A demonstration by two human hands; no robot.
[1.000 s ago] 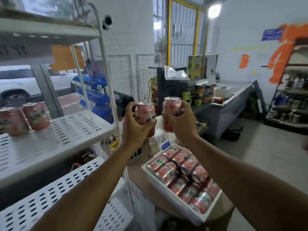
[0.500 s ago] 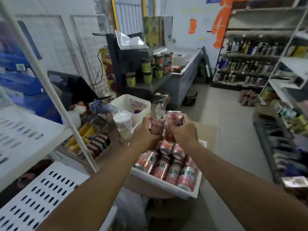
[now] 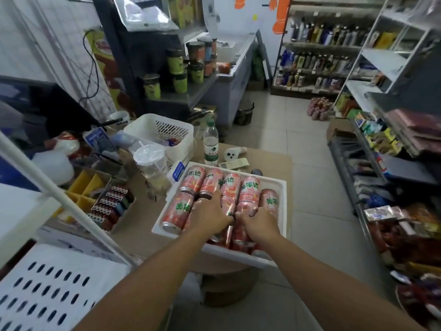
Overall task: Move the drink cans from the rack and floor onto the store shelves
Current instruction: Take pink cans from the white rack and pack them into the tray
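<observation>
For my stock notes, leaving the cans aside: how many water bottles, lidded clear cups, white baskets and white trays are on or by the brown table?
Water bottle: 1
Lidded clear cup: 1
White basket: 1
White tray: 1
Total: 4

Two bare forearms, bare left hand (image 3: 210, 215), bare right hand (image 3: 259, 220)

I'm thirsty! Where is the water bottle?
In the head view, the water bottle stands upright on the table, mid-frame, just behind the tray of cans and right of the white basket.
</observation>
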